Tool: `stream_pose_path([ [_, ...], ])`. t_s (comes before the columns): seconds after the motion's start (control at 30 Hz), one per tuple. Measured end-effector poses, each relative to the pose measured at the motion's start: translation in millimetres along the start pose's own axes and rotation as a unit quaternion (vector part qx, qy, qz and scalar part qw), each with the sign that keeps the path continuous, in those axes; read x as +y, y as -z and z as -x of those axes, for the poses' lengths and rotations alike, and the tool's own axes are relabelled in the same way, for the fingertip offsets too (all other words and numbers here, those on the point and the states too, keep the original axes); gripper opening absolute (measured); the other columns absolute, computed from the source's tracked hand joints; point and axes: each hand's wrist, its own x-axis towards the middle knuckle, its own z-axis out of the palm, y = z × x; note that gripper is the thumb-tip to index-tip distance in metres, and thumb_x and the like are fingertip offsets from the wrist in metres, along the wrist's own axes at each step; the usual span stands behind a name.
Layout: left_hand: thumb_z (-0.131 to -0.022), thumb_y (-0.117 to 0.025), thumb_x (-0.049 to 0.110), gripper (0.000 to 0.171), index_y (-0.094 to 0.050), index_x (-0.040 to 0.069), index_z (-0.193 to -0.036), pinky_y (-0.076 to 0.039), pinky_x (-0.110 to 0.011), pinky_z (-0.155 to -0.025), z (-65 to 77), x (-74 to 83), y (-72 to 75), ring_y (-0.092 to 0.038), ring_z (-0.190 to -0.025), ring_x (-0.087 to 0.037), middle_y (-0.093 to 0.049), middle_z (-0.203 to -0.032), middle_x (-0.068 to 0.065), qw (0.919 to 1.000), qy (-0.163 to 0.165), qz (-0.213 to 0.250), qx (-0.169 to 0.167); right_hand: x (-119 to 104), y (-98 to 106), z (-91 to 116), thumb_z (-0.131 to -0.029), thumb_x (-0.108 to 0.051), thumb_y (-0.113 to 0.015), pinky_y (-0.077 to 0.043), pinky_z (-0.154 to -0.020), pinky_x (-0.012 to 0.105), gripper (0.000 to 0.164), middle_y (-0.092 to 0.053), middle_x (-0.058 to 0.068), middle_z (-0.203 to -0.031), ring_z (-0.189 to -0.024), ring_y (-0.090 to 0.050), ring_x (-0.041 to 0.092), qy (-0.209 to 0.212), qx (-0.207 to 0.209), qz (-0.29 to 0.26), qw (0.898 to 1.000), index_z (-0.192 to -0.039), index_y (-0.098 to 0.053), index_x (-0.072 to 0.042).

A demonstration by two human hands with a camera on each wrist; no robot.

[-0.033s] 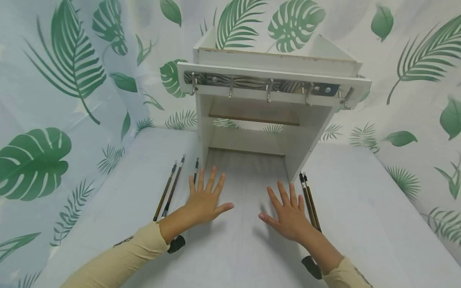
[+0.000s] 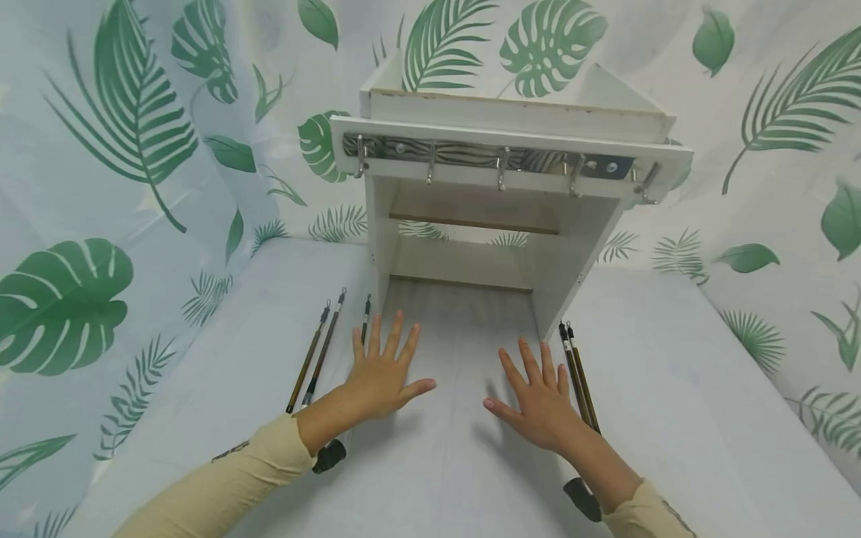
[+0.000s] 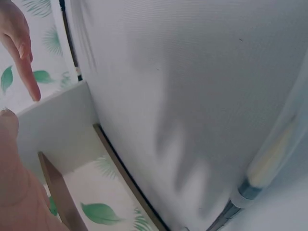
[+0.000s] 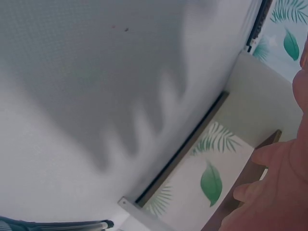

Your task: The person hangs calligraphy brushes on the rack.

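My left hand (image 2: 382, 377), palm down with fingers spread, hovers over the white tabletop and holds nothing. My right hand (image 2: 541, 407) mirrors it, also spread and without anything in it; shadows fall below both. Left of the left hand lie two calligraphy brushes (image 2: 324, 351) with hanging loops, and a third brush (image 2: 365, 320) is partly hidden behind its fingers. In the left wrist view one brush tip (image 3: 269, 163) shows cream bristles under a clear cover. Beside the right hand lie two more brushes (image 2: 576, 373), partly covered by the hand and wrist.
Ahead of the hands stands a white open shelf unit (image 2: 572, 254). A metal strip with several hooks (image 2: 464, 153) runs along its upper front board. Leaf-printed cloth (image 2: 753, 224) surrounds the white table surface (image 2: 444, 478). Dark rounded objects (image 2: 329, 456) sit by both wrists.
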Motion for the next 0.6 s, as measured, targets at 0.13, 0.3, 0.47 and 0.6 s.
stream_pose_path([
  [0.13, -0.086, -0.033, 0.066, 0.086, -0.005, 0.013, -0.148, 0.002, -0.069, -0.102, -1.3, -0.7, -0.6, 0.009, -0.135, -0.048, 0.008, -0.152, -0.018, 1.0000, 0.003, 0.000, -0.006, 3, 2, 3, -0.083, -0.053, -0.055, -0.003, -0.102, 0.069, 0.078, -0.009, 0.020, -0.151, -0.136, 0.003, 0.047, -0.004, -0.003, -0.003, 1.000, -0.143, -0.029, -0.011],
  [0.3, -0.086, -0.033, 0.065, 0.087, 0.001, 0.014, -0.148, 0.001, -0.069, -0.102, -7.1, -6.5, -0.5, 0.012, -0.134, -0.049, 0.011, -0.152, -0.018, 0.9998, 0.011, 0.013, 0.007, 11, 8, 5, -0.084, -0.054, -0.053, -0.004, -0.101, 0.069, 0.078, -0.006, 0.020, -0.151, -0.136, 0.006, 0.047, -0.013, -0.005, -0.006, 1.000, -0.144, -0.026, -0.011],
  [0.47, -0.088, -0.038, 0.060, 0.089, 0.007, 0.009, -0.146, 0.001, -0.072, -0.099, -18.8, -17.4, 0.7, 0.017, -0.132, -0.050, 0.014, -0.150, -0.022, 0.9963, 0.012, 0.057, 0.062, 17, 10, 8, -0.085, -0.052, -0.053, -0.004, -0.100, 0.070, 0.078, -0.005, 0.021, -0.151, -0.136, 0.006, 0.048, -0.020, -0.007, -0.013, 1.000, -0.145, -0.025, -0.010],
  [0.6, -0.090, -0.039, 0.055, 0.090, 0.011, 0.003, -0.145, 0.001, -0.073, -0.098, -30.2, -26.8, 5.1, 0.018, -0.132, -0.049, 0.018, -0.148, -0.024, 0.9905, 0.022, 0.093, 0.099, 19, 11, 11, -0.085, -0.053, -0.052, -0.004, -0.099, 0.071, 0.078, -0.005, 0.022, -0.151, -0.135, 0.006, 0.048, -0.023, -0.011, -0.020, 0.999, -0.145, -0.024, -0.010],
])
